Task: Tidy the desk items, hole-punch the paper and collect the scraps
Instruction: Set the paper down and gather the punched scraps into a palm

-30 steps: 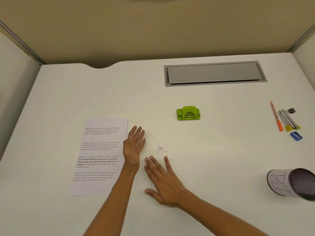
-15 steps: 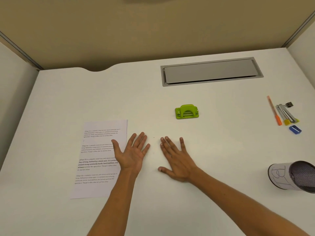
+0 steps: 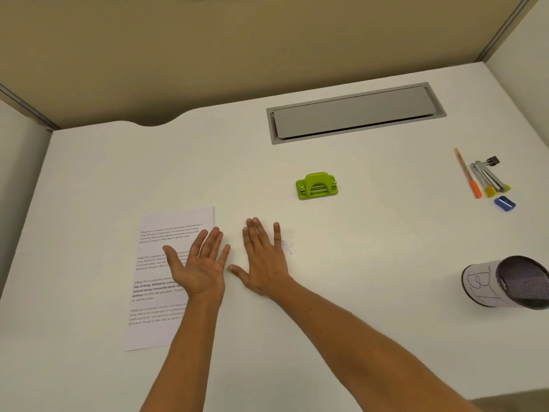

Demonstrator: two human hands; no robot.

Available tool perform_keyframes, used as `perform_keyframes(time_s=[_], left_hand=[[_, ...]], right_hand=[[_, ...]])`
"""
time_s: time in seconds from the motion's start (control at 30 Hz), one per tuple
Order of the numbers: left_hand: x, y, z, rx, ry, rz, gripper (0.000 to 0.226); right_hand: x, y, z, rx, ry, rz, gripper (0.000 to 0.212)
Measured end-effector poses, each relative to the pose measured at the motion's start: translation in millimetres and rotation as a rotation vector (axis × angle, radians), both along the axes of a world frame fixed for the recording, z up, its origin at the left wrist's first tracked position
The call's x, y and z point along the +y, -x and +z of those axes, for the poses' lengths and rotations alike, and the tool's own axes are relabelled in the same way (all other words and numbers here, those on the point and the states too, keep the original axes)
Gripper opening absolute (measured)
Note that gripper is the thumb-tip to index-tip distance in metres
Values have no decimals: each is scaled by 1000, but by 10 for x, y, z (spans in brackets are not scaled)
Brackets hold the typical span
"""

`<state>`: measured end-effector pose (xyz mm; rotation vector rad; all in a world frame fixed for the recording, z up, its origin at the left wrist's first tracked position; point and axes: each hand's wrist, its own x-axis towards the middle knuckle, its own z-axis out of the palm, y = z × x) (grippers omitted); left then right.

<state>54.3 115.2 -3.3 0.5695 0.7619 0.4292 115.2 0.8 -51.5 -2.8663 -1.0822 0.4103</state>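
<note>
A printed sheet of paper (image 3: 157, 281) lies flat on the white desk (image 3: 356, 292) at the left. My left hand (image 3: 199, 263) is palm-up, fingers spread, over the sheet's right edge. My right hand (image 3: 263, 257) rests palm-down on the desk just right of it, fingers together. A small heap of paper scraps (image 3: 287, 246) shows at the right hand's little-finger side. The green hole punch (image 3: 317, 185) stands farther back, apart from both hands.
At the right lie an orange pen (image 3: 467, 173), a stapler and highlighter (image 3: 490, 179), a black binder clip (image 3: 493, 160) and a blue sharpener (image 3: 504, 203). A mesh pen cup (image 3: 505, 282) lies on its side. A grey cable hatch (image 3: 355, 113) sits in the desk at the back.
My left hand turned palm-up and shifted left onto the paper's edge. My right hand slid forward and left over the scraps, which now show at its right side.
</note>
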Motion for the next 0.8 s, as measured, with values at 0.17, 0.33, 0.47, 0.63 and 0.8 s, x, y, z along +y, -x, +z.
perform_keyframes(time_s=[0.17,0.33,0.47,0.63,0.8], left_hand=[[-129,-35,11,-14,98,-51,93],[-280,-69,-23,19,135,-138,97],[-271,-77,-25,7,138,-174,98],[-162,-76,-31,-17,148,-186,98],[-193,-102,-43,-45,208,-198,100]], right_hand=[[-311,40,-37,-16,-60,-150,98],[-661,44,-15,-41,-58,-230,99],[-595,211,11,-35,-124,-9,96],[-534,452,-84,25,-128,106,93],[-905,93,-25,-11,-56,127,91]])
